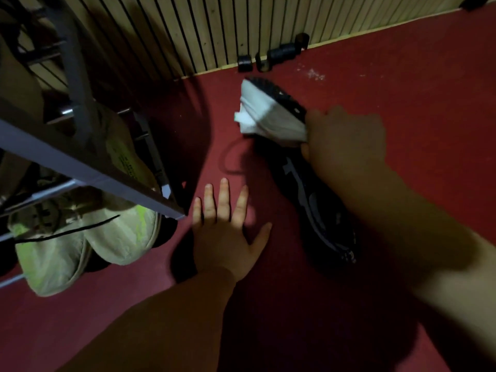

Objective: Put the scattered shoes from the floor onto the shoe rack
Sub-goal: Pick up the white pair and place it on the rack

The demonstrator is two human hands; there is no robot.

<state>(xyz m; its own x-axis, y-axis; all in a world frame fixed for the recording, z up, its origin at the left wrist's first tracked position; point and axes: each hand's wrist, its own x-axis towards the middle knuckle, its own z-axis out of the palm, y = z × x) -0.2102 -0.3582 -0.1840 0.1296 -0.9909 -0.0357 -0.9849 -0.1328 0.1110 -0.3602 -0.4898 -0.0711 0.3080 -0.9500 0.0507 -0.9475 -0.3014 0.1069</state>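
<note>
My right hand [345, 138] grips the heel end of a white shoe [264, 111] with a black sole, lifted and tilted above the red floor. Below it a black shoe [319, 208] with grey markings lies on the floor, partly under my right forearm. My left hand [225, 232] is spread flat and holds nothing, just right of the shoe rack's corner. The grey metal shoe rack [88, 170] fills the left side. A pair of pale shoes with neon-green accents [112, 234] sits on its lower bars.
A slatted wooden wall [241, 28] runs along the back. Small black objects [279, 55] lie at its base. A dark cord loop [228, 159] rests on the red carpet [416, 89] between rack and shoes.
</note>
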